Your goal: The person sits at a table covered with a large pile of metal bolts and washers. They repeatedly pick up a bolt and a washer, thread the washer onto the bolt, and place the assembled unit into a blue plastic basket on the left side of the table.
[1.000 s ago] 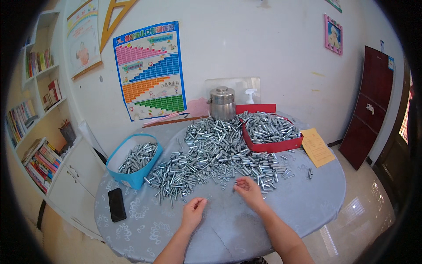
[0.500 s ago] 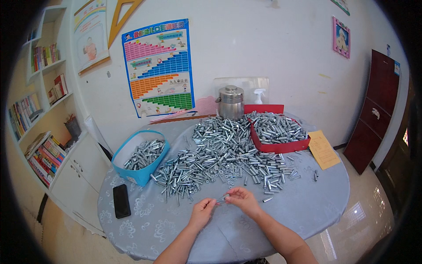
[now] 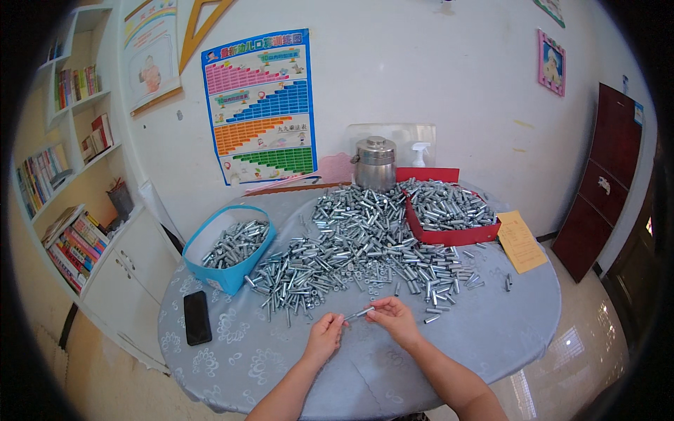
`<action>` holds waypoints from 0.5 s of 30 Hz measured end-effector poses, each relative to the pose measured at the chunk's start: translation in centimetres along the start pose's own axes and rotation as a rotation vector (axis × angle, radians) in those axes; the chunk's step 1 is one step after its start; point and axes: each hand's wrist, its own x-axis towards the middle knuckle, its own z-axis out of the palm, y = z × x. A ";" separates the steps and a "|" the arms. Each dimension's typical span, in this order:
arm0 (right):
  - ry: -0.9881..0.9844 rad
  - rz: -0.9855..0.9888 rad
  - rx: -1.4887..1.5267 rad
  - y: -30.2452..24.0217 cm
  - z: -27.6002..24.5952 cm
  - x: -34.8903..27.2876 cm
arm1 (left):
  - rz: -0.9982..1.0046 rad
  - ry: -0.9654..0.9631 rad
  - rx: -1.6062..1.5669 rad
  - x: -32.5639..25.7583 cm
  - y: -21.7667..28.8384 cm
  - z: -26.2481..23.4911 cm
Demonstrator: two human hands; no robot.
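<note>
Above the near part of the table, a slim silver metal bolt [image 3: 359,313], seemingly with a sleeve on it, lies slantwise between my two hands. My left hand [image 3: 325,338] pinches its lower left end between thumb and fingers. At the upper right end, the fingertips of my right hand [image 3: 395,323] close on it. Just beyond my hands spreads a large heap of silver bolts and sleeves [image 3: 358,231]. Small nuts or washers [image 3: 359,276] lie at the heap's near edge. A loose metal sleeve [image 3: 432,319] rests to the right of my right hand.
A blue box [image 3: 223,279] of metal parts stands left, a red box [image 3: 449,237] of them at back right. A black phone [image 3: 197,318] and a yellow paper [image 3: 521,242] lie on the grey tablecloth [image 3: 281,372]. Behind are a steel pot [image 3: 375,165] and spray bottle [image 3: 420,154].
My right fingertips have shifted slightly right and away from my left hand, so more of the bolt shows between them. The whole view has shifted a little.
</note>
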 end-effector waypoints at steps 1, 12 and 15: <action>-0.008 0.003 -0.011 -0.1 0.0 -0.1 | -0.001 -0.008 0.008 0.1 -0.2 -0.1; -0.107 0.078 -0.115 1.8 1.0 -0.7 | -0.077 -0.083 -0.132 0.0 -0.9 0.2; -0.152 0.076 -0.191 2.3 1.5 -0.9 | -0.090 -0.111 -0.090 -0.1 -0.6 0.6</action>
